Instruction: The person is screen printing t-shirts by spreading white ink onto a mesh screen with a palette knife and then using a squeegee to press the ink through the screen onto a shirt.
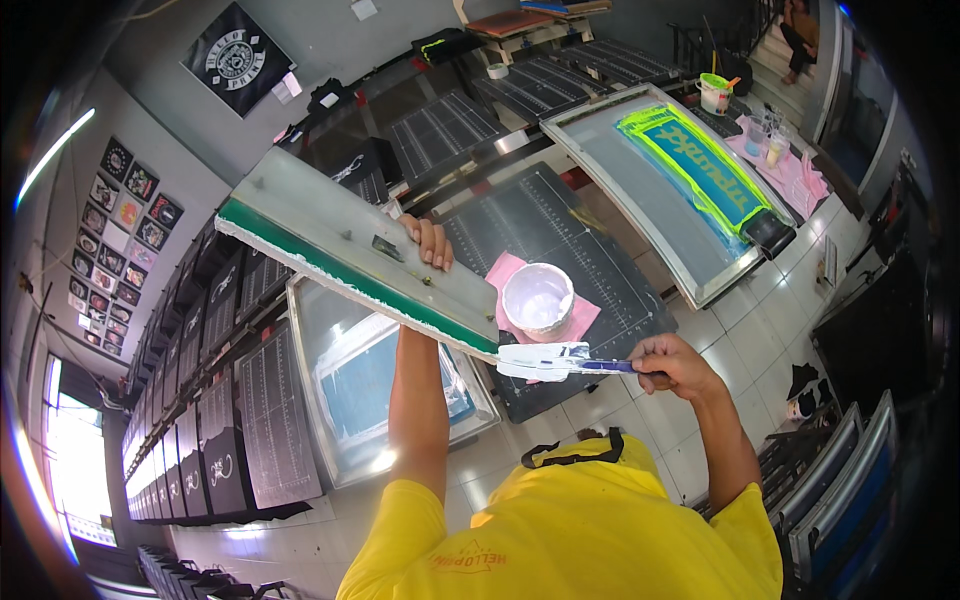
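My left hand [430,243] is closed round a long screen-printing squeegee [335,225], which is held up at a slant. The squeegee has a grey metal holder and a green blade, with white ink along the blade's edge. In my right hand [668,368] is the dark blue handle of an ink spatula [545,361]. White ink covers the spatula's blade, and its tip meets the squeegee's lower right end. Just beyond it stands a white tub [543,328] of white ink on a pink cloth [584,318].
Below the squeegee lies a framed screen [345,470] with white ink on blue mesh. Another framed screen [600,160], at right, bears neon green ink and a dark squeegee [768,233]. Black platens [445,130] line the tables. A person [798,40] sits on the stairs, far right.
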Demonstrator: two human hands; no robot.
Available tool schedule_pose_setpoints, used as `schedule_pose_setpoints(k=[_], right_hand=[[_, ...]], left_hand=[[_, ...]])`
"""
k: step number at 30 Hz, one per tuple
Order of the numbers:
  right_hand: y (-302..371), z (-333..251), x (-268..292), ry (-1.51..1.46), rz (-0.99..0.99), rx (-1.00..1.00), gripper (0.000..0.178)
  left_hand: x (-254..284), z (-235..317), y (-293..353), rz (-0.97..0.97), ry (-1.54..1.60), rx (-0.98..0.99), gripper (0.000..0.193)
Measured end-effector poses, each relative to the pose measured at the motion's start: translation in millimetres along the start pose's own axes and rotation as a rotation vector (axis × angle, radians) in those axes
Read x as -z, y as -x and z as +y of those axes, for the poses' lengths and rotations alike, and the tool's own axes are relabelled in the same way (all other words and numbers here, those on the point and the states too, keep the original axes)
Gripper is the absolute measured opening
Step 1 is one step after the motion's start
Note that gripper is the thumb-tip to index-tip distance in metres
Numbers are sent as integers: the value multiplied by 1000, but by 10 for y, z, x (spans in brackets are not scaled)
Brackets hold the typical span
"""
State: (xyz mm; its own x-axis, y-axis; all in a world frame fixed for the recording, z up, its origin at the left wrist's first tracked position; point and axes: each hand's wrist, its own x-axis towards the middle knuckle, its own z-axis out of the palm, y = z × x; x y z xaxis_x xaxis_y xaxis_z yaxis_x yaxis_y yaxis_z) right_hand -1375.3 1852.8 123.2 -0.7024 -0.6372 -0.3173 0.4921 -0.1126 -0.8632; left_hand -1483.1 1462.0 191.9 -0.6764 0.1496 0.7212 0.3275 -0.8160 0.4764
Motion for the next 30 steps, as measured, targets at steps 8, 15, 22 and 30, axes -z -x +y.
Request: schedule_pose_setpoints(k=[8, 15, 22, 30], right_hand=[[-47, -96, -60, 63, 28, 9, 12], [-89, -345, -217, 47, -22, 72, 12], [-122, -615, -359, 4, -68, 141, 11], [-105, -885, -448, -28, -85, 206, 11]], left_hand=[[-19, -102, -22, -62, 16, 57, 37], [11, -226, -14, -82, -20, 120, 41], [23, -290, -67, -184, 31, 195, 44], [-146, -393, -73, -135, 84, 232, 39]])
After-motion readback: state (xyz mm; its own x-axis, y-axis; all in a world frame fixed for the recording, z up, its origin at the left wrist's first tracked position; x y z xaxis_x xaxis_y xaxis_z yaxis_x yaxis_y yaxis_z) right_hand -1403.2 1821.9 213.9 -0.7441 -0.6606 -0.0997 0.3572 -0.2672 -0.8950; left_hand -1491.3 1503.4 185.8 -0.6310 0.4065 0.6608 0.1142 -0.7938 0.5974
